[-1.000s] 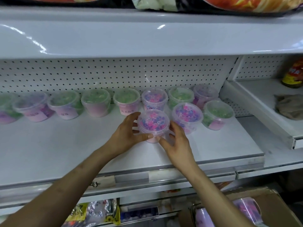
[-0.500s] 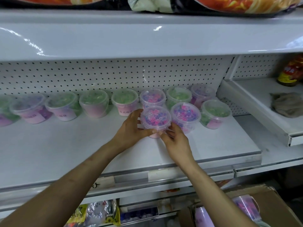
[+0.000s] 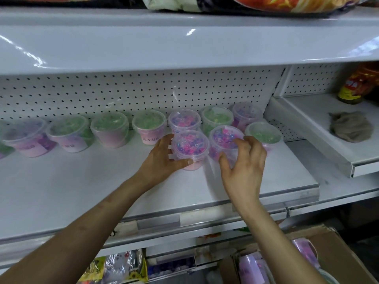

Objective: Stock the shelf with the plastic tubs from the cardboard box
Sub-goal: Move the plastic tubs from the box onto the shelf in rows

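Tubs (image 3: pixel 110 128) line the back of the shelf (image 3: pixel 82 191) from 9 o'clock to the centre, lids on, with green or purple contents. Just past centre the left hand (image 3: pixel 162 158) grips a front tub (image 3: pixel 190 149) of pink and blue beads, with the thumb across its 6 o'clock side and the fingers at its 9 o'clock. The tub is upright, base on the shelf, just in front of a back-row tub. At its 3 o'clock stands a second bead tub (image 3: pixel 222 138). The right hand (image 3: pixel 246 167) is half-curled about it, thumb low and fingers at the lid; whether it grips or only touches I cannot tell. A green tub (image 3: pixel 263 134) stands next. At 3 o'clock a rag (image 3: pixel 350 128) lies on a side shelf (image 3: pixel 311 124). At 5 o'clock the box (image 3: pixel 338 253) holds more tubs.
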Demonstrator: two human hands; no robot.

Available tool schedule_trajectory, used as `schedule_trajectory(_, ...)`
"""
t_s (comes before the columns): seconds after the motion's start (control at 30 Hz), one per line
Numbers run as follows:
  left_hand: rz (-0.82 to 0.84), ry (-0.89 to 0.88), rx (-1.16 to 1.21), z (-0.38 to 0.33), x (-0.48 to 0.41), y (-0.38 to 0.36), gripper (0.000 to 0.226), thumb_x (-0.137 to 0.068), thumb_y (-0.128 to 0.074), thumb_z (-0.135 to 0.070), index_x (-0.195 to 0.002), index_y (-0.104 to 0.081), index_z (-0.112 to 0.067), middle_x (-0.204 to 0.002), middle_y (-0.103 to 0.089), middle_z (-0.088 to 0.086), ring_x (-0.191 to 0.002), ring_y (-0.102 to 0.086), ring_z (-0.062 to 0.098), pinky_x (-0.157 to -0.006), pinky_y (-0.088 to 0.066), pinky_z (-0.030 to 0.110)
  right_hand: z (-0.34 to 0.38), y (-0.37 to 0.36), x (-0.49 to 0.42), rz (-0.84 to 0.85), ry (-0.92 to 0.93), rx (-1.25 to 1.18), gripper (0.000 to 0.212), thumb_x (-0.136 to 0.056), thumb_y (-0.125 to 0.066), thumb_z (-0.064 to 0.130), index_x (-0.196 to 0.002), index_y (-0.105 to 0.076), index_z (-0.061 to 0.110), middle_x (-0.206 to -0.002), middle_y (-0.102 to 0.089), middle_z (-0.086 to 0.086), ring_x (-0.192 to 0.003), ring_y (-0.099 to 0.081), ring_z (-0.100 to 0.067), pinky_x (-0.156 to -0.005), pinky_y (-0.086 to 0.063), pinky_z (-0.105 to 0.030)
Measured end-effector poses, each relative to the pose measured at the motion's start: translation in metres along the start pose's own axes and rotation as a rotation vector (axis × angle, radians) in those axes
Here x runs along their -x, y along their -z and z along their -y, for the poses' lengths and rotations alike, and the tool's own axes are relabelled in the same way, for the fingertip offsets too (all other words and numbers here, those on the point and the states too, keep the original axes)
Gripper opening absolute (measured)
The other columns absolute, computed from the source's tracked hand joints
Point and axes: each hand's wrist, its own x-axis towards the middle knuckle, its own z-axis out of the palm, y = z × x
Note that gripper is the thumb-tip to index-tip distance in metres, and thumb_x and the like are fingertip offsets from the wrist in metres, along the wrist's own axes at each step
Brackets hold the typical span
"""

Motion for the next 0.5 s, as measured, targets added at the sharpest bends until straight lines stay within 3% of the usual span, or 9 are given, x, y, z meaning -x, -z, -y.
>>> schedule_trajectory(0.1, -0.012, 0.008, -0.053, -0.004, -0.002, 0.0, 0.102, -0.065, -0.081, -0.075, -0.148, -0.036, -0.034, -0.146, -0.05, -0.004, -0.119, -0.063, 0.016, -0.094, -0.061, 0.042, -0.012, -0.009, -0.013, 0.116, -0.039, 0.062, 0.053, -0.093, -0.075, 0.035, -0.137, -0.058, 0.01, -0.15, -0.043, -0.02, -0.136, -0.041, -0.04, -0.108, -0.044, -0.051)
schedule_trajectory(0.27, -0.024, 0.027, -0.089, -0.002, 0.0, -0.003, 0.103, -0.065, -0.079, -0.077, -0.148, -0.036, -0.033, -0.147, -0.05, -0.003, -0.119, -0.063, 0.018, -0.094, -0.061, 0.042, -0.025, -0.01, -0.018, 0.212, -0.072, 0.001, 0.036, -0.098, -0.07, 0.035, -0.129, -0.065, 0.018, -0.148, -0.045, -0.012, -0.136, -0.042, -0.033, -0.096, -0.054, -0.048)
schedule_trajectory(0.5, -0.038, 0.013, -0.089, -0.007, -0.001, -0.009, 0.095, -0.074, -0.083, -0.065, -0.15, -0.035, -0.033, -0.148, -0.048, -0.003, -0.119, -0.061, 0.016, -0.084, -0.052, 0.018, -0.029, -0.006, -0.022, 0.23, -0.072, -0.018, 0.034, -0.099, -0.07, 0.034, -0.129, -0.066, 0.018, -0.147, -0.046, -0.01, -0.134, -0.045, -0.032, -0.092, -0.052, -0.043)
